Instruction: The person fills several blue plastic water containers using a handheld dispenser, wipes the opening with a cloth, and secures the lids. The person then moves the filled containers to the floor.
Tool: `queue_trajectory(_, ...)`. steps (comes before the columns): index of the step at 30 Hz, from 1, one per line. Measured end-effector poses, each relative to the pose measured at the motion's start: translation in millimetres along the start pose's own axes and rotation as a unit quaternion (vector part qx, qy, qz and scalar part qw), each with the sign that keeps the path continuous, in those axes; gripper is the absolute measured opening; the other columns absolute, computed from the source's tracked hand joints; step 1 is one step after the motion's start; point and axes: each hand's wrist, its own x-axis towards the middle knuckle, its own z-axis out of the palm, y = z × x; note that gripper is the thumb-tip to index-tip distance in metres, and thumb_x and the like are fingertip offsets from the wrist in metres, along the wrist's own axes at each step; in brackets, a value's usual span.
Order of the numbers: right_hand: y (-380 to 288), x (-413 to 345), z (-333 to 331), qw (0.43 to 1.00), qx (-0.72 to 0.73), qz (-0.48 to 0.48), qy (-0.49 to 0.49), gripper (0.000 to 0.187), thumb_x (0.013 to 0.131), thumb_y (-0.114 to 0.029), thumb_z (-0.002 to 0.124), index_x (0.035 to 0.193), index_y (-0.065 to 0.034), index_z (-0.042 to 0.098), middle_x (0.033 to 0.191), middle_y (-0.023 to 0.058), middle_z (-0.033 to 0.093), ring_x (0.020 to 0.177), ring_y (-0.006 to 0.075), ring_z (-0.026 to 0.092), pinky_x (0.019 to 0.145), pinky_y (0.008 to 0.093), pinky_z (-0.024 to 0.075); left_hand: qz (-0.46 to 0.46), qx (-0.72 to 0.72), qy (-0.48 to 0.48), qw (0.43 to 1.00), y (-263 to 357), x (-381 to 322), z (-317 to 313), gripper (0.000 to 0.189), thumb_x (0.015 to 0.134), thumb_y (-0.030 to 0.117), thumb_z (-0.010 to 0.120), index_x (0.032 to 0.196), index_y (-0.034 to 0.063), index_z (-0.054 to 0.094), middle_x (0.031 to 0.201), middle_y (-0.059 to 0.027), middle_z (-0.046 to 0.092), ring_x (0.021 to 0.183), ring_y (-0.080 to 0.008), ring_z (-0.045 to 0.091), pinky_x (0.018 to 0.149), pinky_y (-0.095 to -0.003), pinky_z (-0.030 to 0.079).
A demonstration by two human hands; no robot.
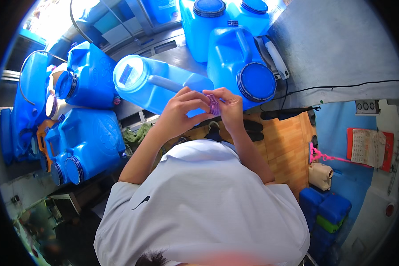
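Observation:
Between my two hands is a small bundle of pink and purple printed plastic film [214,105]. My left hand [189,108] pinches its left side, and the fingers of my right hand [228,103] grip its right side. Just beyond them a translucent blue water jug [173,71] lies on its side, its pale round cap [129,73] facing left. To the right of that jug is another blue jug [224,43] with a dark blue screw cap [256,81] wrapped in a printed band. Part of the lying jug's lower end is hidden behind my hands.
Several blue jugs [99,136] crowd the left side, and more [199,36] stand at the back. A white handheld device [276,56] with a black cable [345,83] lies by the grey wall. Stacked blue containers [334,207] and a beige jug [319,176] are at lower right.

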Motion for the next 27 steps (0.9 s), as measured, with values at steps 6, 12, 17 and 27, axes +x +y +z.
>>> queue_trajectory(6,12,6,9,0.966,-0.205,-0.152,-0.032,0.021,0.081,0.000,0.069,0.098,-0.0095,0.076,0.089,-0.0001,0.058,0.075,0.0081,0.050,0.066,0.0201,0.0426,0.021,0.075,0.023,0.997,3,-7,-9,0.019,0.070,0.014,0.081,0.084,0.0105,0.069,0.096,-0.0008,0.068,0.087,-0.0220,0.056,0.078,-0.0338,0.048)
queue_trajectory(12,-19,11,-12,0.985,-0.137,0.012,-0.107,0.038,0.078,0.003,0.072,0.115,-0.0085,0.069,0.091,-0.0008,0.059,0.075,0.0046,0.050,0.065,0.0174,0.0407,0.013,0.212,-0.019,0.977,-2,-13,-9,0.016,0.077,0.010,0.074,0.090,0.0121,0.065,0.112,-0.0017,0.064,0.096,-0.0248,0.056,0.081,-0.0381,0.050)
queue_trajectory(17,-59,13,-66,0.988,-0.151,-0.014,-0.035,0.035,0.084,0.000,0.069,0.118,-0.0083,0.065,0.093,-0.0006,0.060,0.068,0.0032,0.051,0.060,0.0166,0.0420,0.025,0.307,-0.066,0.949,-2,-10,-2,0.012,0.080,0.013,0.070,0.089,0.0132,0.063,0.119,-0.0006,0.060,0.104,-0.0238,0.056,0.084,-0.0390,0.050)
queue_trajectory(27,-45,85,-204,0.900,-0.392,-0.064,0.177,0.025,0.087,-0.006,0.067,0.112,-0.0031,0.067,0.096,0.0039,0.062,0.073,0.0085,0.056,0.065,0.0222,0.0472,0.041,0.330,-0.129,0.934,0,7,12,0.016,0.078,0.011,0.065,0.093,0.0120,0.063,0.115,-0.0011,0.060,0.108,-0.0216,0.053,0.091,-0.0377,0.046)
